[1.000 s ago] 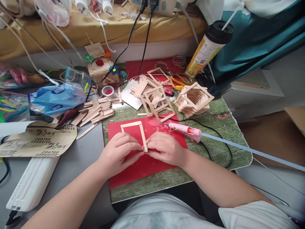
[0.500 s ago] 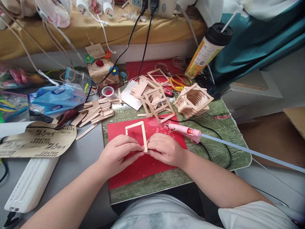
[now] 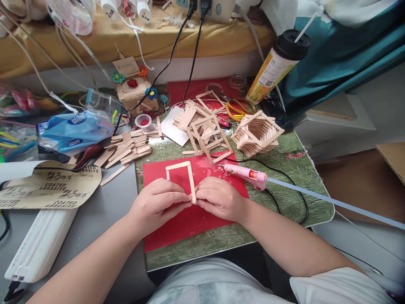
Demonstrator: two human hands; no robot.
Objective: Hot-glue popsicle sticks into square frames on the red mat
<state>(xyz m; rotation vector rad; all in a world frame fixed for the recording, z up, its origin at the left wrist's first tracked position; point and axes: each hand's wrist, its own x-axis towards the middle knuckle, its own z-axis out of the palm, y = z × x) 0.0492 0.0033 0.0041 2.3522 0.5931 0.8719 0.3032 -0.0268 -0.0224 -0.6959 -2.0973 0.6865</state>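
Observation:
A popsicle-stick frame point(image 3: 179, 165) is held over a red sheet point(image 3: 177, 234). My left hand point(image 3: 161, 202) is closed on its near side, covering much of the near and left sticks. At the near right corner, the fingers of my right hand point(image 3: 220, 198) pinch the frame, their tips close to the left fingertips. A pink hot glue gun point(image 3: 245, 174) with a long clear glue stick point(image 3: 316, 197) lies just right of my right hand. Beyond the sheet, several loose stick frames point(image 3: 210, 135) lie in a pile.
A stacked popsicle-stick structure point(image 3: 257, 135) stands at the back right, near a tilted drink cup point(image 3: 275, 67) and orange-handled pliers point(image 3: 240, 107). Loose popsicle sticks point(image 3: 129, 147) lie back left. Sandpaper point(image 3: 63, 185) rests above a white power strip point(image 3: 41, 245). Black cords point(image 3: 294, 181) curve across the right.

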